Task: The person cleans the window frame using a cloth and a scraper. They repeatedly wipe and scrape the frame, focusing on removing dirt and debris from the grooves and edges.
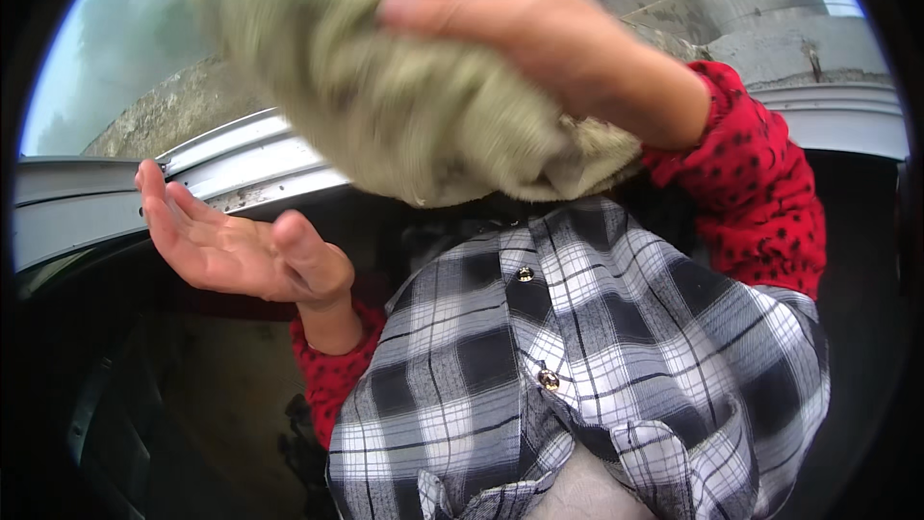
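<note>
A pale green, fuzzy cloth (385, 106) hangs bunched in front of me at the top of the view, smeared by motion. My right hand (520, 19) has its fingers pressed over the cloth's upper side and holds it raised. The thumb side is partly blurred. To the left, my left hand (241, 246) is palm up with its fingers spread apart and nothing in it. It is close to the white window frame (260, 169), below and left of the cloth, apart from it.
The frame's right stretch (833, 111) runs behind my right arm. Beyond it lie a concrete surface (789, 48) and a rough stone ledge (178, 106). Below my left hand is a dark floor area (212, 404).
</note>
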Demonstrator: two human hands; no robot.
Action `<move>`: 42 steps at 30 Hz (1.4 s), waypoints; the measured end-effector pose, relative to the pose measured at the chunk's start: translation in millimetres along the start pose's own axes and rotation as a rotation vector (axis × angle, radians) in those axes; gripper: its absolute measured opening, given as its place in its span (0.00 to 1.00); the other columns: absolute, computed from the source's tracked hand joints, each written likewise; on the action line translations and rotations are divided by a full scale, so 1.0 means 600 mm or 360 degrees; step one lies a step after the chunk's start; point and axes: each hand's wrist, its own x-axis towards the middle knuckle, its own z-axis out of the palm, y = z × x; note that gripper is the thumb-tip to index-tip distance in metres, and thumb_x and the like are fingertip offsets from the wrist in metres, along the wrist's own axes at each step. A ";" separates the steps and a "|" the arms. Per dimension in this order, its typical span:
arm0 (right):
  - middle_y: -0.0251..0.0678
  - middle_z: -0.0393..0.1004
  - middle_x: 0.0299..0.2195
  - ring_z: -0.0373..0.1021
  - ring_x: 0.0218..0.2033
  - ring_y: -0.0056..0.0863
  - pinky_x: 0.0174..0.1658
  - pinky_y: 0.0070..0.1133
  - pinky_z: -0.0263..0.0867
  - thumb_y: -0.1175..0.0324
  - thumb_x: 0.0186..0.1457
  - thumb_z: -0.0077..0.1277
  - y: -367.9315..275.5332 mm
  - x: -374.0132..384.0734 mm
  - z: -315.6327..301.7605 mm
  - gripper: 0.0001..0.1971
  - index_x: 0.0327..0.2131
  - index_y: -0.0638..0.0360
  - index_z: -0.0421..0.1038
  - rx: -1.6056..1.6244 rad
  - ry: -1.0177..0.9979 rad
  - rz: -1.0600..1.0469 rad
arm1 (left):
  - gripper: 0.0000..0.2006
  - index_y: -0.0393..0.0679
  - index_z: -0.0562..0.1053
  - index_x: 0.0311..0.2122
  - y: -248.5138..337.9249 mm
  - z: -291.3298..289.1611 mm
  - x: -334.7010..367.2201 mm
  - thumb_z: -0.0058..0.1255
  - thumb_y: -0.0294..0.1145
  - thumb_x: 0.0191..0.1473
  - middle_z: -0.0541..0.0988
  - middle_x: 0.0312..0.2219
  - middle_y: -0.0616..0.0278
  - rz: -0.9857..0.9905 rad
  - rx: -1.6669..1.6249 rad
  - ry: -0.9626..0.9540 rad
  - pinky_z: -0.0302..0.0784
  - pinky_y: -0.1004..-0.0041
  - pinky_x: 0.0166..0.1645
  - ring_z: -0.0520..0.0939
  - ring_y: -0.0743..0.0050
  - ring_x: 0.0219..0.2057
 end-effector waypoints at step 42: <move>0.41 0.77 0.23 0.73 0.24 0.43 0.29 0.34 0.65 0.76 0.49 0.59 -0.131 -0.142 -0.104 0.23 0.51 0.46 0.79 -0.1666 -0.0689 0.0757 | 0.21 0.27 0.61 0.60 -0.076 -0.141 -0.004 0.39 0.32 0.69 0.71 0.58 0.41 -0.0148 0.0786 0.0055 0.61 0.59 0.68 0.73 0.51 0.59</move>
